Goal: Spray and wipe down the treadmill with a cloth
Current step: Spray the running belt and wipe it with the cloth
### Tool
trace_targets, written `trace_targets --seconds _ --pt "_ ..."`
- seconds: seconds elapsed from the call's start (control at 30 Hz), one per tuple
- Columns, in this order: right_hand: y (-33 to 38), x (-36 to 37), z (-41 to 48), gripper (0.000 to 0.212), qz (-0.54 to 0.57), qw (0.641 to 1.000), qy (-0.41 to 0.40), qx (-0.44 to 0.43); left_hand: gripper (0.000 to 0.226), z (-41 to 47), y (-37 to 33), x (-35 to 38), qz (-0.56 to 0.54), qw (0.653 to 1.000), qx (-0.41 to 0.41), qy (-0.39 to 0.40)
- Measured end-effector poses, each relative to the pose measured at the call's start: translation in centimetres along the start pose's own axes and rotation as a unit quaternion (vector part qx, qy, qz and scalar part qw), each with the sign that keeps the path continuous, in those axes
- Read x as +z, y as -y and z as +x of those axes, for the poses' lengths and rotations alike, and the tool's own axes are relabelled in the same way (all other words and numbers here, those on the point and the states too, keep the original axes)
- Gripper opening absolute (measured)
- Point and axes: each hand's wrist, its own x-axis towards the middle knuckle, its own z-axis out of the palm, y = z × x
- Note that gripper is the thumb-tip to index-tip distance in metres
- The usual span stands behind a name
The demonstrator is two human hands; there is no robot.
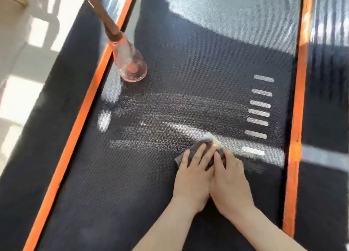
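Head view. Sunlit pale floor [17,92] at left. The dark treadmill belt [179,58] runs lengthwise between two orange stripes [81,118]. Shiny wet streaks [166,107] cross the belt's middle, and a column of white bars [260,109] sits near the right stripe. The clear spray bottle [130,62] stands upright on the belt, beside the left stripe. The grey cloth [198,147] lies flat on the belt, right of centre. The left hand [192,177] and right hand [231,181] are side by side, touching, with fingers straight and pressing the cloth down, not curled round it.
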Motion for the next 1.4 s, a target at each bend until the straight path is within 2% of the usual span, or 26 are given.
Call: trace_targets --seconds 0.07,0.13,0.23,0.3,0.4,0.47,0.57,0.7,0.9,1.07,1.13,1.2,1.23,1.3,1.4 --pt "6.1 0.1 0.8 0.045 -0.014 0.995 -0.018 -0.1 0.079 -3.2 5.5 -0.8 0.028 0.998 -0.05 -0.008" --pt "11.9 0.2 1.7 0.05 0.004 0.985 0.005 -0.17 0.076 -6.3 11.0 -1.8 0.046 0.993 -0.107 -0.011" --pt "20.1 1.2 2.9 0.074 0.032 0.976 0.071 -0.205 0.073 -10.5 18.5 -3.8 0.046 0.983 -0.177 0.002" --pt "24.1 2.0 3.5 0.073 0.028 0.962 0.153 -0.223 0.075 -12.0 22.0 -4.6 0.042 0.982 -0.186 0.002" --pt "27.0 2.7 3.0 0.07 -0.054 0.951 0.178 -0.248 0.084 -13.2 23.2 -5.1 0.012 0.988 -0.155 0.024" --pt "27.8 2.2 3.0 0.07 -0.053 0.953 0.196 -0.223 0.087 -13.6 23.5 -5.0 0.005 0.989 -0.151 0.005" --pt "27.7 1.6 3.3 0.07 -0.009 0.961 0.212 -0.176 0.086 -13.4 23.5 -4.4 -0.006 0.987 -0.161 -0.011" --pt "26.5 1.4 3.2 0.058 -0.033 0.968 0.187 -0.164 0.092 -12.7 21.8 -3.3 -0.043 0.981 -0.184 -0.03" --pt "18.7 1.2 -1.2 0.059 -0.061 0.982 0.169 -0.062 0.102 -10.9 13.9 -0.8 -0.022 0.996 -0.083 -0.022" --pt "7.5 0.0 -7.7 0.054 -0.109 0.973 0.179 0.092 0.074 -8.7 2.4 1.7 -0.029 0.997 0.059 0.041" --pt "5.8 -0.3 -8.4 0.051 -0.107 0.979 0.136 0.11 0.061 -8.5 1.2 1.7 -0.044 0.997 0.056 0.023" --pt "6.5 0.1 -8.7 0.054 -0.058 0.989 0.103 0.089 0.056 -8.9 2.4 1.2 -0.043 0.998 0.05 0.001" --pt "7.8 0.7 -8.6 0.059 -0.044 0.993 0.098 0.048 0.057 -9.7 4.0 1.1 -0.028 0.999 0.028 -0.01" --pt "11.3 2.1 -8.1 0.069 0.004 0.994 0.105 -0.044 0.059 -11.9 8.5 0.8 0.012 0.999 -0.038 -0.017" --pt "17.3 4.2 -8.1 0.081 0.095 0.976 0.123 -0.155 0.063 -16.7 15.1 -0.1 0.062 0.986 -0.153 -0.024"
